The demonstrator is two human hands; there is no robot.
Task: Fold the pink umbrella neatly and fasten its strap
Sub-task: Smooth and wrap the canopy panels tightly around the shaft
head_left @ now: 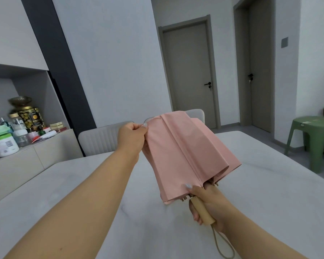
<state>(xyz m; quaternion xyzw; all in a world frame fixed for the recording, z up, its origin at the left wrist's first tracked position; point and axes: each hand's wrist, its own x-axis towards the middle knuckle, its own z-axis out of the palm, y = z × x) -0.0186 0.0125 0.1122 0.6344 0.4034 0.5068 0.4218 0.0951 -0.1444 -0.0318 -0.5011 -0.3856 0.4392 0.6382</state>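
A person holds a collapsed pink umbrella (pixel 185 152) in the air above a pale marble-look worktop (pixel 260 193), seen from their own head. The right hand (pixel 209 204) is curled round the wooden handle (pixel 202 214) at the near end, thumb laid up against the cloth edge, seemingly to keep the umbrella steady and pointed away. A cord loop (pixel 223 245) hangs from the handle's end. The left hand (pixel 133 137) reaches to the far, left side of the canopy and pinches an edge of the pink cloth between thumb and fingers, probably pulling one panel flat so the pleats can be laid in order. The cloth hangs loose in broad folds, not yet wrapped round the shaft (the strap itself cannot be made out). The umbrella thus stretches between the two hands, touching both and held clear of the worktop. Beyond it stand padded chair backs (pixel 99 139), a sideboard with jars (pixel 6 144) at left, and a green stool (pixel 312 137) at right.
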